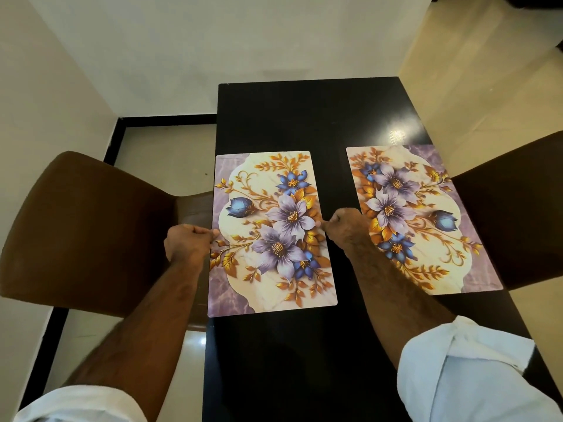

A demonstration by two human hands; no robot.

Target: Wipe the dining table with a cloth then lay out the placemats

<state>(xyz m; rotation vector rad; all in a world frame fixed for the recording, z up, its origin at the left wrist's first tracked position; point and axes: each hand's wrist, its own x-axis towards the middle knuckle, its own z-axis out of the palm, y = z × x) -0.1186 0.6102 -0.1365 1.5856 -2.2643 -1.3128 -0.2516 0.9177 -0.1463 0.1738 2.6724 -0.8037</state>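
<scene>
Placemat (271,233), floral in purple and gold, lies on the black table (304,117) between the two hands. The left hand (189,243) pinches its left edge with curled fingers, and the right hand (345,226) pinches its right edge the same way. Just beyond the right hand's knuckles lies a second placemat (423,217). A brown chair (85,233) stands outside the left hand.

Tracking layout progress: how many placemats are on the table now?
2. The left placemat is on the table, pinched on opposite sides by the left hand and right hand. The right placemat lies flat to its right. None seems hidden.
</scene>
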